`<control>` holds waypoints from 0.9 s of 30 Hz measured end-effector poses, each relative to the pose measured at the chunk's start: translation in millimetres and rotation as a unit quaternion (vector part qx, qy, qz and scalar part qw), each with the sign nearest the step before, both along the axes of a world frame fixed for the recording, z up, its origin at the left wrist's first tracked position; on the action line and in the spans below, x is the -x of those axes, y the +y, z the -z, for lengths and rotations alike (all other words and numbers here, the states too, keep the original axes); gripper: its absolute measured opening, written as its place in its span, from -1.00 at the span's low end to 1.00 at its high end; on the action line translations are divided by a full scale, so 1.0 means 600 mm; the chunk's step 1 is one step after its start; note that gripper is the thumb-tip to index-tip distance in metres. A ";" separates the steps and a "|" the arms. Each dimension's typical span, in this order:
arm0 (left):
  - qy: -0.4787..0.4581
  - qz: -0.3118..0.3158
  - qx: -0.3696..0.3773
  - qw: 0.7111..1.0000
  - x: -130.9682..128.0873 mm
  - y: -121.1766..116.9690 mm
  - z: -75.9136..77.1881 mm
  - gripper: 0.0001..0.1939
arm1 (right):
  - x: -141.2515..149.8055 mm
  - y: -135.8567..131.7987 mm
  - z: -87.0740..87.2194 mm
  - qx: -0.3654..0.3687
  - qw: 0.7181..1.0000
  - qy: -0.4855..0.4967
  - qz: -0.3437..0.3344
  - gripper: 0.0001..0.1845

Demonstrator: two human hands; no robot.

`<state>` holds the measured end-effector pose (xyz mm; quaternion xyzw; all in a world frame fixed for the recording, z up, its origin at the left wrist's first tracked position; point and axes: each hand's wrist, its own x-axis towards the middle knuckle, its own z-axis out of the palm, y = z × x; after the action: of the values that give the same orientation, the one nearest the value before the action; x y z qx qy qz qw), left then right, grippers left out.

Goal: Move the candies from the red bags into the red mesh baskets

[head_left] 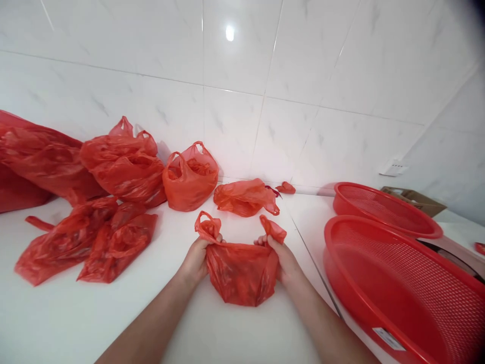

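Note:
A red plastic bag (242, 275) is stretched between my two hands above the white table, its bottom hanging toward me. My left hand (197, 257) is closed around its left top corner, with a handle loop sticking up past the fingers. On the other side, my right hand (283, 255) grips the right top corner, and the other handle pokes up there. Dark shapes show faintly through the thin plastic, but I cannot tell what they are. Just beyond my hands lies a crumpled red bag (242, 197).
Several filled red bags (189, 179) line the tiled wall at the back left. Two flat red bags (117, 240) lie at the left. At the right stand two red plastic baskets (359, 303), with a cardboard box (417, 199) behind. A seam crosses the white table (182, 323).

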<state>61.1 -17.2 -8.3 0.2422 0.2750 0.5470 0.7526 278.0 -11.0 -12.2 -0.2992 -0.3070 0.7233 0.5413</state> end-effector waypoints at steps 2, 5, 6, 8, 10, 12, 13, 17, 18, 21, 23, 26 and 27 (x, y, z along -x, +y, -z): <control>-0.007 0.003 0.005 1.000 -0.001 0.000 0.000 -0.84 | -0.002 0.003 -0.003 -0.009 0.998 0.057 0.012 -0.80; -0.018 0.011 0.013 1.000 -0.007 -0.001 -0.001 -0.72 | -0.003 0.001 -0.002 -0.007 0.995 0.097 0.003 -0.86; -0.022 0.012 0.016 1.000 -0.011 -0.003 -0.002 -0.68 | -0.001 -0.002 0.001 -0.011 0.996 0.090 -0.020 -0.89; -0.021 -0.002 0.024 0.999 -0.017 -0.005 -0.003 -0.65 | 0.006 -0.008 0.007 -0.024 0.995 0.049 -0.089 -0.79; -0.001 -0.023 0.027 0.999 -0.023 -0.007 -0.003 -0.64 | 0.016 -0.015 0.015 -0.036 0.988 0.003 -0.151 -0.51; 0.028 -0.040 0.014 0.999 -0.026 -0.010 -0.003 -0.64 | 0.025 -0.019 0.021 -0.033 0.982 -0.027 -0.183 -0.32; 0.041 -0.044 0.001 0.998 -0.028 -0.011 -0.003 -0.65 | 0.029 -0.020 0.023 -0.028 0.981 -0.038 -0.187 -0.28; 0.075 -0.030 -0.054 0.995 -0.031 -0.012 0.000 -0.69 | 0.037 -0.015 0.031 -0.016 0.986 -0.078 -0.149 -0.47; 0.084 -0.030 -0.065 0.994 -0.032 -0.011 0.001 -0.71 | 0.038 -0.012 0.032 -0.024 0.985 -0.087 -0.144 -0.49; 0.107 -0.036 -0.103 0.988 -0.034 -0.008 0.004 -0.74 | 0.040 -0.007 0.034 -0.075 0.979 -0.087 -0.170 -0.31; 0.112 -0.036 -0.115 0.986 -0.036 -0.009 0.002 -0.75 | 0.041 -0.011 0.028 -0.100 0.971 -0.064 -0.207 -0.26; 0.109 -0.036 -0.127 0.985 -0.041 -0.011 -0.001 -0.67 | 0.044 -0.023 0.014 -0.093 0.965 -0.038 -0.242 -0.28; 0.112 -0.041 -0.129 0.984 -0.043 -0.012 -0.002 -0.65 | 0.045 -0.026 0.009 -0.092 0.965 -0.039 -0.241 -0.31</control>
<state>86.9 -24.5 -7.3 0.3856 0.2946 0.5779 0.6562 251.2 -26.6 -17.6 -0.1935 -0.4561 0.7890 0.3633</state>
